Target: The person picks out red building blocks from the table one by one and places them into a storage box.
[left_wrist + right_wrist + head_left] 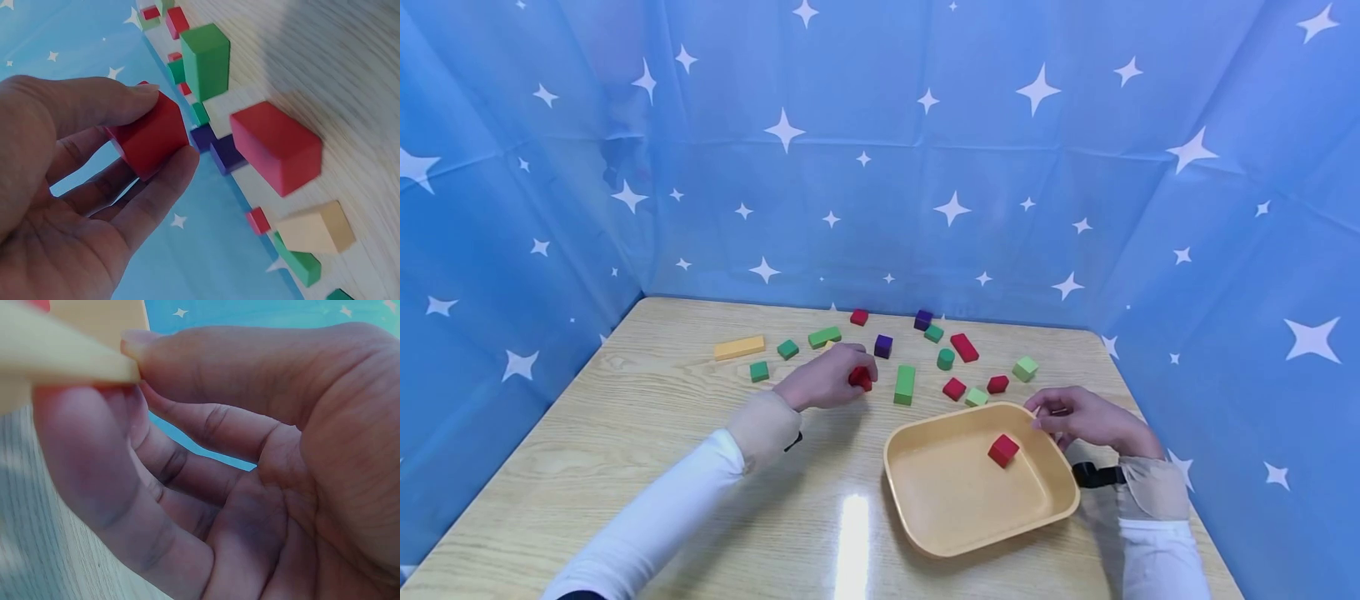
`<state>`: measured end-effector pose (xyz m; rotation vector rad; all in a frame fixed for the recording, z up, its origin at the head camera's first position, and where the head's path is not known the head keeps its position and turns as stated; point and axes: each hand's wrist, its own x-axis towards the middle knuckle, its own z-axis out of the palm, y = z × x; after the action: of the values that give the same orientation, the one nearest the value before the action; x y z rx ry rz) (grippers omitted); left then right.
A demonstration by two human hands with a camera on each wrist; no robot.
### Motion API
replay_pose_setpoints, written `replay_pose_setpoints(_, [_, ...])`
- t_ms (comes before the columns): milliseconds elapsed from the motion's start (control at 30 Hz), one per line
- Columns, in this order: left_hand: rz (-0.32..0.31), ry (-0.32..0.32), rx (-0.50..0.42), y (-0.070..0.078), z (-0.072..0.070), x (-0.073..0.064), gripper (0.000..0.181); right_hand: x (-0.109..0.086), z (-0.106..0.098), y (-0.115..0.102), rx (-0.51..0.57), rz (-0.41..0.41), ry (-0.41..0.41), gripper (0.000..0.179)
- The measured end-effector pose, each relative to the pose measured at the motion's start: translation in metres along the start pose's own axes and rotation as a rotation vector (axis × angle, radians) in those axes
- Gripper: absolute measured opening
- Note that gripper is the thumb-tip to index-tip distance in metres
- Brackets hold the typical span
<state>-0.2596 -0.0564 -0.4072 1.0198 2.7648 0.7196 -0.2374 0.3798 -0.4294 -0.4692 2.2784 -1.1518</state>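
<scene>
My left hand pinches a red block between thumb and fingers, over the middle of the table. Another red block lies on the table close to that hand in the left wrist view, beside a natural wood block. At the right, my right hand grips the far right corner of a yellow-orange plastic tray, thumb on one side of its rim and fingers on the other. One red cube sits inside the tray.
Several blocks are spread across the table's far half, among them a long yellow-orange block, a green block, a purple cube, a green cylinder and a light green cube. A blue star-patterned curtain surrounds the table.
</scene>
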Motion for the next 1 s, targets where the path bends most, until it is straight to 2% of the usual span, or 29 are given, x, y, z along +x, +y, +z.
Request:
replay_pose_setpoints(233, [0.042,-0.015,0.006,0.012,0.003,0.005,0.013,0.001,0.0,0.0,-0.007,0.002,0.003,0.033])
replay_pose_setpoints(633, [0.061,-0.052,0.044,0.033,0.006,0.01,0.02,0.001,0.001,0.002,0.0,0.005,-0.004,0.033])
replay_pose_setpoints(1000, [0.094,-0.112,0.055,0.055,0.011,0.02,0.021,0.0,0.001,-0.001,-0.001,0.008,-0.002,0.034])
